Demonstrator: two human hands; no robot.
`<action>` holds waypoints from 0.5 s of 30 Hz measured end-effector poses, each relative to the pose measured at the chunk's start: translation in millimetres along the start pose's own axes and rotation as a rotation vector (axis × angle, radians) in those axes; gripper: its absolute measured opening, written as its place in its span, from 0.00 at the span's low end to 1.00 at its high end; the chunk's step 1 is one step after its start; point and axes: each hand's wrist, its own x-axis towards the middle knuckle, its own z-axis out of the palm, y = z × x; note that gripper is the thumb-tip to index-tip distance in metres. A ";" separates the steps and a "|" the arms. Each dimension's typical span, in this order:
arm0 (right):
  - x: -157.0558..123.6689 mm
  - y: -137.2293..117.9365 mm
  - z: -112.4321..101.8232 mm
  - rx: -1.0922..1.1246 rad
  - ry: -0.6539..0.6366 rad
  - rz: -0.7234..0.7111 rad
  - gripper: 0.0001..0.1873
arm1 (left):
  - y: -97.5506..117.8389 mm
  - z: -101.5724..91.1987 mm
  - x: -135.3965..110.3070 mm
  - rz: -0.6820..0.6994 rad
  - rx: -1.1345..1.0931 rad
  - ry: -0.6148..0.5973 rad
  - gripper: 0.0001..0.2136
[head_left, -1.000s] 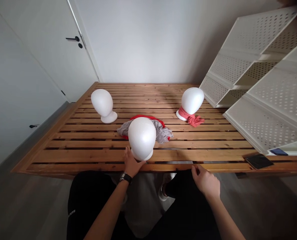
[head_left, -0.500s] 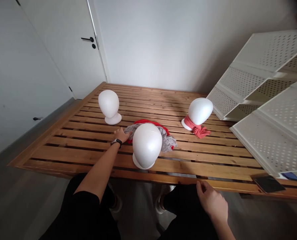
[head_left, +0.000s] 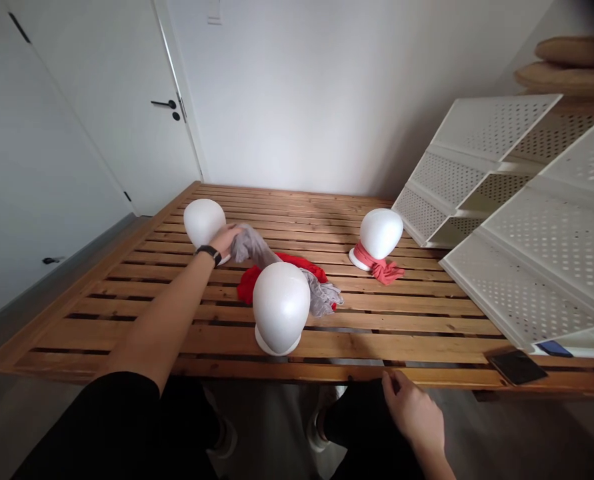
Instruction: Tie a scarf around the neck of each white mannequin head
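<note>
My left hand [head_left: 225, 241] grips one end of a grey scarf [head_left: 249, 245], lifted beside the white foam head [head_left: 204, 220] at the left. The scarf's other end trails behind the middle foam head [head_left: 281, 307], over a bright red cloth [head_left: 248, 283] bunched on the slats. My right hand [head_left: 413, 410] rests on my right thigh near the front edge, its fingers curled with nothing visible in them. A third foam head [head_left: 381, 232] stands to the right, with a coral-red scarf [head_left: 377, 263] wrapped around its neck.
Everything stands on a slatted wooden platform [head_left: 417, 343]. White perforated racks [head_left: 541, 253] line the right side, with a dark phone [head_left: 517, 367] at the front right corner. A door [head_left: 107, 100] and a white wall [head_left: 297, 100] lie beyond.
My left hand has raised the grey scarf's end and moved it up and left to the left foam head, uncovering more red cloth. My right hand stays on my thigh. The view has shifted slightly.
</note>
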 end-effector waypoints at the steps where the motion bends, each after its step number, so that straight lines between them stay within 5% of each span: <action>1: -0.6 -0.5 -0.8 0.009 0.000 0.001 0.23 | 22.8 -2.0 2.1 0.017 -0.058 -0.028 0.17; 4: -2.4 -1.3 -2.8 0.044 0.009 -0.001 0.23 | 97.2 -8.6 1.3 0.060 -0.173 -0.147 0.17; 8: -3.2 1.8 -1.5 0.091 0.036 -0.023 0.22 | 202.4 -12.0 -25.4 0.160 -0.050 -0.328 0.18; 15: -10.1 5.2 4.4 0.146 0.103 -0.054 0.21 | 354.6 27.4 -109.7 0.462 0.096 -0.413 0.13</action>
